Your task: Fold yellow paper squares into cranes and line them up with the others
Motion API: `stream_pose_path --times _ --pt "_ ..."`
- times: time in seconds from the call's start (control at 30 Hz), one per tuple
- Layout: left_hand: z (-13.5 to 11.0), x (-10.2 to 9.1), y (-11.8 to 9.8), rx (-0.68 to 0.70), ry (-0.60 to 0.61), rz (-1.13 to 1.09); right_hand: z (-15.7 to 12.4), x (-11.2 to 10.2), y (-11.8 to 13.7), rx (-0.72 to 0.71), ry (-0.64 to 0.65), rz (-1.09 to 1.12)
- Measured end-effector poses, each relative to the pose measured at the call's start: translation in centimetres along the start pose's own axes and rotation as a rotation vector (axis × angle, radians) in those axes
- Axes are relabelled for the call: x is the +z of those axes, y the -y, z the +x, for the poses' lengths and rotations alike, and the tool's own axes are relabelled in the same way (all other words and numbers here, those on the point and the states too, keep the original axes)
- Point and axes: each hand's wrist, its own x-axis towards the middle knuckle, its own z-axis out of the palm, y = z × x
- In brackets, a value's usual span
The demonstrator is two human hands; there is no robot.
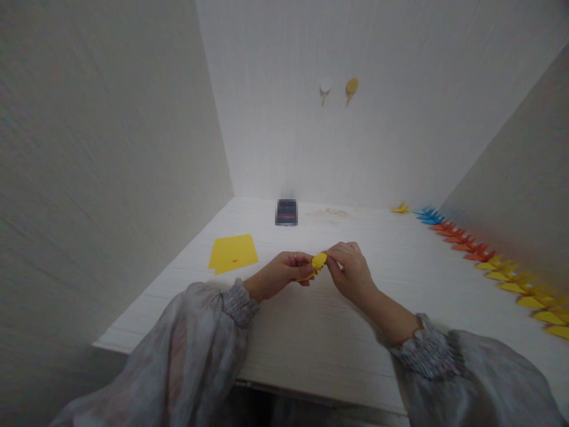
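Observation:
Between my two hands, above the middle of the white table, is a small yellow folded paper crane (318, 261). My left hand (291, 268) pinches its left side between thumb and fingers, and a ring shows on one finger. From the right, my right hand (351, 270) grips the other edge of the paper with thumb and forefinger. Parts of the folded paper are hidden behind the fingers. Left of my hands, yellow paper sheets (233, 252) lie flat on the table, with a small orange mark on the top one.
A row of folded cranes lines the right wall: blue ones (430, 214), orange ones (462, 239) and yellow ones (524, 287). One yellow crane (400, 208) sits apart at the back. A dark blurred device (286, 213) stands near the back wall. Two hooks (351, 86) hang there.

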Motion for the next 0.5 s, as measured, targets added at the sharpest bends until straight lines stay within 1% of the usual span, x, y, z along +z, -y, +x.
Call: stream_pose_path --times 0.1,0.2,0.3,0.5 --pt "-0.03 0.07 -0.12 -0.010 -0.014 0.001 0.00 0.02 -0.22 0.023 0.016 0.017" --pt "-0.04 0.07 -0.16 -0.018 -0.035 -0.005 -0.01 -0.06 -0.53 -0.018 0.025 0.005" --pt "-0.01 0.02 -0.10 -0.017 -0.029 -0.006 -0.02 -0.22 -0.54 -0.052 0.008 -0.022" --pt "0.05 0.04 -0.04 -0.011 -0.007 -0.018 -0.01 -0.34 -0.06 -0.015 0.006 -0.065"
